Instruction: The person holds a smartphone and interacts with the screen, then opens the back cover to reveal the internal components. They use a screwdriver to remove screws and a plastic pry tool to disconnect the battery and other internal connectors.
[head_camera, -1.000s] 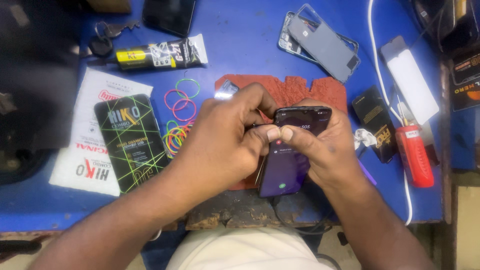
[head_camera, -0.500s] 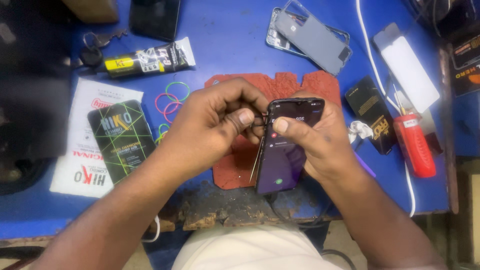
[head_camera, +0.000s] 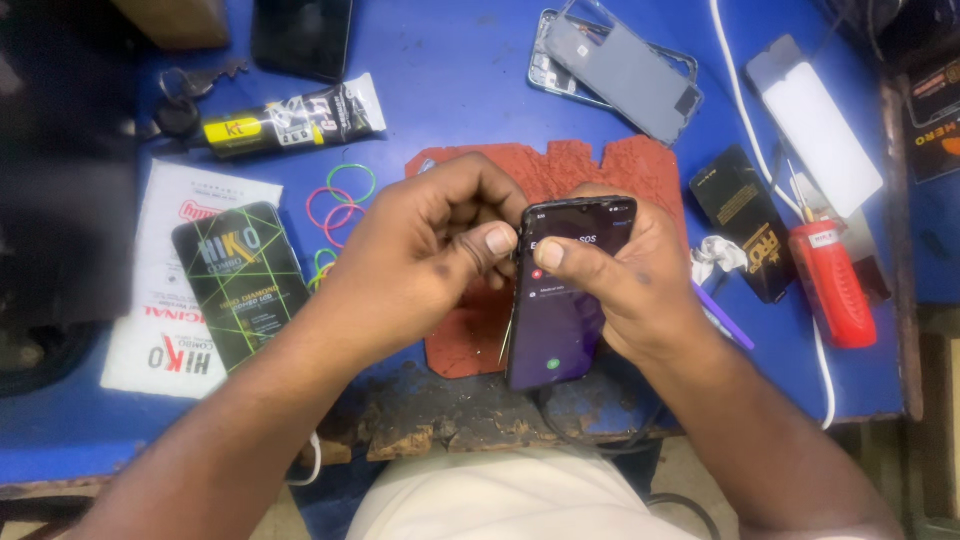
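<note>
The right hand (head_camera: 640, 275) grasps a dark smartphone (head_camera: 565, 295) from behind and from the right, thumb laid across the upper part of its lit screen; the phone is held tilted above the near edge of a red work mat (head_camera: 600, 170) on the blue bench (head_camera: 450, 60). The left hand (head_camera: 420, 255) is closed in a pinch at the phone's left edge, thumb tip touching the frame, and a thin pale pry tool (head_camera: 507, 340) shows just below that pinch, running along the same edge. Against the views half a second and a second earlier, the phone has turned: then its top was pinched between both hands with the body hanging toward the person, now the screen faces up and its left side is presented to the tool. In my judgement the work has moved from handling the top edge to working the left seam. At the left lie a packaged screen protector (head_camera: 235, 270) and coloured rubber bands (head_camera: 340, 200); far left, a glue tube (head_camera: 290, 120). Far right, a detached grey back cover (head_camera: 625, 70); at the right, a red screwdriver (head_camera: 830, 285).
</note>
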